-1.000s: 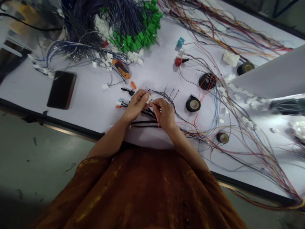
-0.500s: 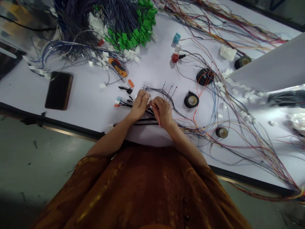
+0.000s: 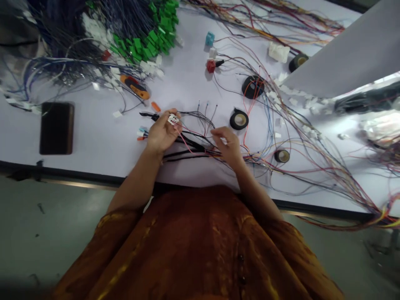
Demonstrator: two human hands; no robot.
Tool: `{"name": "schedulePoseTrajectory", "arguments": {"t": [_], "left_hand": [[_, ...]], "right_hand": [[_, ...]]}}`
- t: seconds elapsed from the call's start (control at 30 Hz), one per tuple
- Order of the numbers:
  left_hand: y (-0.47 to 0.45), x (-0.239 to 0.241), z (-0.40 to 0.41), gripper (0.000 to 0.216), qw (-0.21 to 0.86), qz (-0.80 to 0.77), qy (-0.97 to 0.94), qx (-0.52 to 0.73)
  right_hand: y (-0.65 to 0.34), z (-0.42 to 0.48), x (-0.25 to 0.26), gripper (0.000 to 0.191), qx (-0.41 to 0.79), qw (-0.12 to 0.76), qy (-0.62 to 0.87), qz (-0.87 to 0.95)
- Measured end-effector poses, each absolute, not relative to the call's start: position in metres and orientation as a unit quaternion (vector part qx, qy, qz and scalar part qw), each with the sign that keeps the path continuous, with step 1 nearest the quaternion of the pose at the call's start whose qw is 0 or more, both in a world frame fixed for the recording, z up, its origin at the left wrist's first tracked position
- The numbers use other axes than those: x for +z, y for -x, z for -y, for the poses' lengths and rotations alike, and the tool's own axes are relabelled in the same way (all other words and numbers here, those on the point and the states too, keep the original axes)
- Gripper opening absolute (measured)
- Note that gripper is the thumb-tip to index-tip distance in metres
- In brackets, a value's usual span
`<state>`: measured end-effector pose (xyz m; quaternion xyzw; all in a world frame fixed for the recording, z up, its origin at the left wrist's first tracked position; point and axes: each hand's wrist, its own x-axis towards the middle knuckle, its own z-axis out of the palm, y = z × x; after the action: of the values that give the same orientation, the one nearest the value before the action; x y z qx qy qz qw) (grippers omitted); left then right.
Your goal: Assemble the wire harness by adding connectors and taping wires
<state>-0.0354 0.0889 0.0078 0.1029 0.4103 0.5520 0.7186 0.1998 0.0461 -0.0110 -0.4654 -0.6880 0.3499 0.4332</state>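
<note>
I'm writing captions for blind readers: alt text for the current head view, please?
A person's left hand holds a white connector with a pink wire; the right hand is near black wires. The white table also holds tape rolls, a phone and green connectors.

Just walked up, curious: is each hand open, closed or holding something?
Left hand: holding a white connector.
Right hand: loosely curled, apart from the connector; cannot tell whether it holds anything.

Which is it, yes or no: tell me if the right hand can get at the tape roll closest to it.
Probably yes: the right hand looks open and empty, and the black tape roll lies close beyond it with nothing on top; only an orange wire runs near its side.
</note>
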Motion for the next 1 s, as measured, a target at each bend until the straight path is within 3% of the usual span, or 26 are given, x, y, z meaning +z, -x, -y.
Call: {"name": "schedulePoseTrajectory", "arguments": {"t": [0.1, 0.37, 0.6, 1.0], "left_hand": [[0.034, 0.007, -0.088, 0.034, 0.727, -0.395, -0.096, 0.553], [0.028, 0.011, -0.081, 0.044, 0.703, -0.381, -0.183, 0.571], [0.033, 0.007, -0.084, 0.026, 0.703, -0.394, -0.147, 0.574], [0.034, 0.001, -0.087, 0.038, 0.728, -0.374, -0.067, 0.57]], "right_hand": [[-0.245, -0.034, -0.002, 0.014, 0.319, 0.421, 0.536, 0.659], [-0.271, 0.009, 0.02, 0.019, 0.243, 0.258, 0.55, 0.756], [-0.243, 0.012, 0.013, 0.018, 0.246, 0.252, 0.544, 0.762], [-0.244, 0.008, 0.014, 0.021, 0.235, 0.185, 0.584, 0.755]]}}
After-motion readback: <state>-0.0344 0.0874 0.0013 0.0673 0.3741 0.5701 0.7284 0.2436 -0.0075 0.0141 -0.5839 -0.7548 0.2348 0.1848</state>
